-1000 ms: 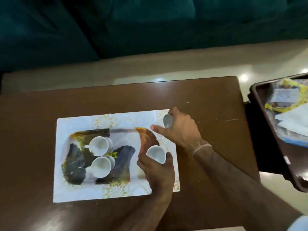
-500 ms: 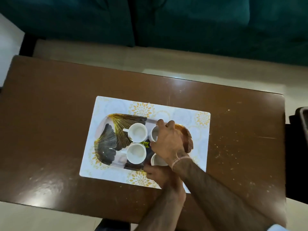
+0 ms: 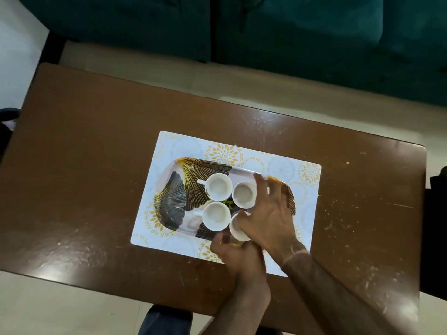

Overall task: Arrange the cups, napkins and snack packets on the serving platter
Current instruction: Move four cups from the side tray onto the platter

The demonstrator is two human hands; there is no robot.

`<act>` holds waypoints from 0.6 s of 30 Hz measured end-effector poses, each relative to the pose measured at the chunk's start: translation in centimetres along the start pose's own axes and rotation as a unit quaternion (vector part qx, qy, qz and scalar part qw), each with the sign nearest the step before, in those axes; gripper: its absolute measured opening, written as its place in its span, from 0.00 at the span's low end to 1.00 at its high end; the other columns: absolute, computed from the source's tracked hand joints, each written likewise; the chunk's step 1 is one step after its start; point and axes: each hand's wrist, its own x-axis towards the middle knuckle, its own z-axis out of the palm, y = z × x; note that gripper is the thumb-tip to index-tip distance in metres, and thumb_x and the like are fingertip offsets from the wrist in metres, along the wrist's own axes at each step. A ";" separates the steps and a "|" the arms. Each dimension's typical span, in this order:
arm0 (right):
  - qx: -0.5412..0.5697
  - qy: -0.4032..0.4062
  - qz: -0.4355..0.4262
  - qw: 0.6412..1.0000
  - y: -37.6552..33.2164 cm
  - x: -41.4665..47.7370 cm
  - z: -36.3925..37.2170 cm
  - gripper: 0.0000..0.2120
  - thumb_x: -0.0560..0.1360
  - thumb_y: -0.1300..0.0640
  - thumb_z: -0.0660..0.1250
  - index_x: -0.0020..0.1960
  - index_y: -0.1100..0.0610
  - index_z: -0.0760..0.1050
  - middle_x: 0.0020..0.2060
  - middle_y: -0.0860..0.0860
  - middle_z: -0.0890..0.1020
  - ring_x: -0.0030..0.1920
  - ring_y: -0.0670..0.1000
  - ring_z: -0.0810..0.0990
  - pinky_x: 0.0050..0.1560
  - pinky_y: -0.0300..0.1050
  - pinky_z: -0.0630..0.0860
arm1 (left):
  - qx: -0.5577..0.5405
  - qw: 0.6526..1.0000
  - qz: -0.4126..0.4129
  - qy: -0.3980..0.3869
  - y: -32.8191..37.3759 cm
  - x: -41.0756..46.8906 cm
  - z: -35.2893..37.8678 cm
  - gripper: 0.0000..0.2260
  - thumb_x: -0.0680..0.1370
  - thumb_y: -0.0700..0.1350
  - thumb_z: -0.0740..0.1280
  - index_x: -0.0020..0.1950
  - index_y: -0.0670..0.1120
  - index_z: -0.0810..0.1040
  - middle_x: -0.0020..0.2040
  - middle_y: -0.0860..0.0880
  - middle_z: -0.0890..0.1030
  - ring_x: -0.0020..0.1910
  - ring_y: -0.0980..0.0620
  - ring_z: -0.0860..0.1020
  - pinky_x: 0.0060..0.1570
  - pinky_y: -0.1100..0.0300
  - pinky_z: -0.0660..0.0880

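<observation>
The serving platter [image 3: 174, 189], patterned with black and gold leaves, lies on a white placemat [image 3: 188, 146]. Several white cups stand close together on it: one at the back left [image 3: 218, 186], one at the back right [image 3: 244, 194], one at the front left [image 3: 216, 216]. A further cup [image 3: 235, 229] sits at the platter's front edge, and my left hand [image 3: 238, 256] grips it from below. My right hand [image 3: 271, 213] hovers just right of the back-right cup with its fingers spread, holding nothing. No napkins or snack packets are in view.
The placemat rests on a scuffed brown wooden table [image 3: 96, 165]. A dark teal sofa [image 3: 290, 32] runs along the far side. A dark object [image 3: 435, 226] stands past the table's right edge. Pale floor surrounds the table.
My right hand carried a cup onto the platter beside the back cup and let go, fingers now spread. My left hand brought its cup in next to the others. The view swung left.
</observation>
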 end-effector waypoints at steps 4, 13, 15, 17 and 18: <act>-0.012 0.061 -0.024 0.998 2.1 -2.6 0.4 0.26 0.66 0.49 0.68 0.63 0.50 0.66 0.58 0.52 0.74 0.55 0.57 0.77 0.50 0.54 0.77 | 0.220 0.966 0.135 -0.013 3.4 -0.4 -4.1 0.32 0.62 0.30 0.77 0.59 0.50 0.67 0.58 0.46 0.73 0.47 0.46 0.78 0.47 0.49 0.79; 0.125 -0.021 0.170 0.977 2.8 -3.7 4.0 0.16 0.76 0.46 0.68 0.58 0.54 0.75 0.45 0.54 0.87 0.53 0.59 0.84 0.55 0.52 0.78 | 0.487 0.784 0.369 -0.109 10.6 7.6 -5.3 0.12 0.72 0.47 0.76 0.54 0.48 0.83 0.48 0.50 0.82 0.45 0.51 0.79 0.39 0.64 0.74; 0.157 -0.009 0.182 0.971 2.4 -3.3 4.4 0.13 0.77 0.48 0.68 0.56 0.55 0.77 0.44 0.53 0.88 0.49 0.59 0.85 0.55 0.52 0.80 | 0.492 0.776 0.375 -0.122 10.8 8.1 -5.6 0.07 0.73 0.45 0.75 0.50 0.49 0.84 0.45 0.51 0.84 0.39 0.53 0.80 0.35 0.65 0.73; 0.195 -0.003 0.195 0.961 2.4 -3.1 5.0 0.10 0.75 0.48 0.68 0.51 0.53 0.77 0.40 0.51 0.88 0.44 0.60 0.85 0.51 0.56 0.82 | 0.491 0.777 0.372 -0.127 11.0 8.3 -5.8 0.04 0.73 0.45 0.74 0.47 0.51 0.84 0.40 0.52 0.84 0.35 0.55 0.81 0.37 0.60 0.78; 0.207 -0.003 0.203 0.957 2.4 -3.0 5.4 0.09 0.74 0.47 0.68 0.49 0.52 0.77 0.39 0.51 0.87 0.42 0.59 0.85 0.49 0.56 0.83 | 0.489 0.780 0.369 -0.126 11.1 8.4 -6.0 0.03 0.73 0.45 0.74 0.46 0.51 0.83 0.39 0.52 0.84 0.35 0.55 0.82 0.38 0.58 0.79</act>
